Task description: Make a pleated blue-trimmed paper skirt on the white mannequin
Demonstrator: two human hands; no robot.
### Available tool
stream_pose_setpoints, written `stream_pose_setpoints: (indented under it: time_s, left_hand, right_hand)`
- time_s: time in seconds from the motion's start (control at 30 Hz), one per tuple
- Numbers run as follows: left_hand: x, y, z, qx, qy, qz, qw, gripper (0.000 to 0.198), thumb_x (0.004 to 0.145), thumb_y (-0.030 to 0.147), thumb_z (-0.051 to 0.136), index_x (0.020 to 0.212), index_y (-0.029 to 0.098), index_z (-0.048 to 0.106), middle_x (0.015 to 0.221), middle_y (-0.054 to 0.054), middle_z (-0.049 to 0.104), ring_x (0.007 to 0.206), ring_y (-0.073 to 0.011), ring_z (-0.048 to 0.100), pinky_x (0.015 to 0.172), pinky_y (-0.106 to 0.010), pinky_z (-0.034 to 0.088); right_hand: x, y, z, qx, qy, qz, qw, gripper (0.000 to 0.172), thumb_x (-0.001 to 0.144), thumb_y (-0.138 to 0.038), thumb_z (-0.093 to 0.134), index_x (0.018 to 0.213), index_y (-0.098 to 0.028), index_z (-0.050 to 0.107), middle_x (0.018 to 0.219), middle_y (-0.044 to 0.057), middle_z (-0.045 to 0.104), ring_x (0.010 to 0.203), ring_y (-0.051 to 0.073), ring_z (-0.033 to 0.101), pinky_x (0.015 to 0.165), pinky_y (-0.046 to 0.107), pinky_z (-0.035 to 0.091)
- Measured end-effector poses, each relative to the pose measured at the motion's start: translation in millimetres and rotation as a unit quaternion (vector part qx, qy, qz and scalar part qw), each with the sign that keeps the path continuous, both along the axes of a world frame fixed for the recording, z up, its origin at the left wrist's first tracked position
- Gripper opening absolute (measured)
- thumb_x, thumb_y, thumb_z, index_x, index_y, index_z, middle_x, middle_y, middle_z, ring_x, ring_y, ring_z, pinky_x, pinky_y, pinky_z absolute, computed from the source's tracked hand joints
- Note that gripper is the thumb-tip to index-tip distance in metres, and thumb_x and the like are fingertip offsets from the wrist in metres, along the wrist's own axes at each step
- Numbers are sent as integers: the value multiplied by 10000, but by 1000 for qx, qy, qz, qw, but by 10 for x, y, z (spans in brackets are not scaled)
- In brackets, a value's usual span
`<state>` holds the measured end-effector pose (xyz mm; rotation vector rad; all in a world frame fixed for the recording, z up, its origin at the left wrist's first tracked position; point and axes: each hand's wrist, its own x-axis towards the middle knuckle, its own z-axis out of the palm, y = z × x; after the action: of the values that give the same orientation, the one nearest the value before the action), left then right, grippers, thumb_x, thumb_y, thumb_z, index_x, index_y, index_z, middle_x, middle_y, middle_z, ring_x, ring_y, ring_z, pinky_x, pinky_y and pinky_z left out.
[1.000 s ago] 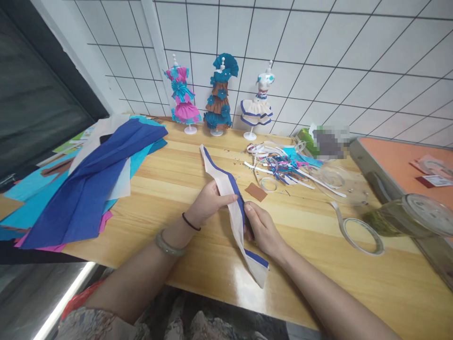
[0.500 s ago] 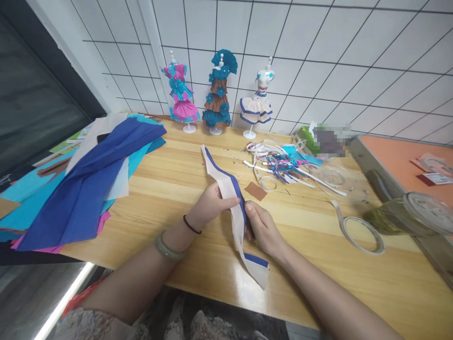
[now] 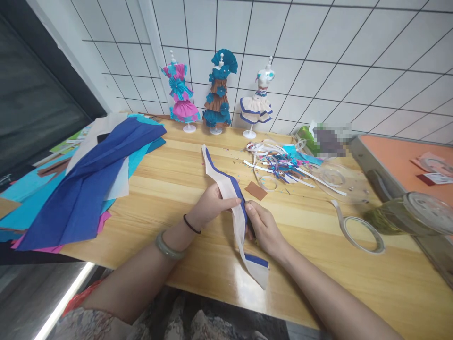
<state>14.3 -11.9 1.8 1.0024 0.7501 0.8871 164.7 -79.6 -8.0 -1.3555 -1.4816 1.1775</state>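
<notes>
A long cream paper strip (image 3: 228,189) with a dark blue border runs slantwise across the middle of the table, its lower end curling toward the front edge. My left hand (image 3: 214,204) is closed on its middle, thumb lying on top and fingers underneath. My right hand (image 3: 264,223) is closed at the blue border, thumb and forefinger pinched against it close to my left thumb. Something dark shows beneath the right fingers; I cannot make out what it is. A small brown paper piece (image 3: 256,191) lies just beyond my right hand.
Blue, turquoise and cream sheets (image 3: 88,174) are piled at left. Three small dress forms, including a cream-skirted one (image 3: 255,109), stand along the tiled wall. Paper scraps (image 3: 283,163) lie at back right. A tape roll (image 3: 364,236) sits beside a clear jar (image 3: 385,219) at right.
The strip's far upper end has shifted very slightly right. Both hands keep nearly the same place and grip.
</notes>
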Motion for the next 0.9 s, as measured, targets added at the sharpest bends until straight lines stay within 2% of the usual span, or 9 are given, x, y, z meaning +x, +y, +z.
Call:
stream_pose_setpoints:
  time_s: [0.17,0.33,0.67,0.9]
  left_hand:
    - [0,16,65,-50,-56,2,997,304,617,217,771,871,144,620,786,3,657,708,-122,587,724,-264,457]
    - [-9,42,80,-83,-73,23,994,365,553,167,795,850,130,586,764,-6,666,684,-131,607,714,-285,476]
    - [34,-2,-8,-10,-40,37,998,380,577,174,791,889,138,575,818,-13,667,765,-137,601,753,-281,470]
    - [70,-39,-37,1,-19,44,999,380,583,187,786,896,145,575,814,-15,666,769,-154,604,757,-294,467]
  right_hand:
    - [-1,6,-29,-4,-8,10,1000,441,953,-515,302,660,-207,420,493,-42,468,389,87,425,421,219,330]
    - [-17,-5,-29,-3,-15,18,1000,449,955,-513,298,653,-204,421,495,-44,452,394,83,416,426,215,330]
    - [-24,-6,1,-4,7,1,1000,448,944,-539,297,659,-215,418,443,-47,465,399,109,449,451,235,355]
    - [-16,-16,-9,3,-3,-10,1000,438,950,-532,281,664,-224,405,419,-51,466,414,125,468,491,252,375]
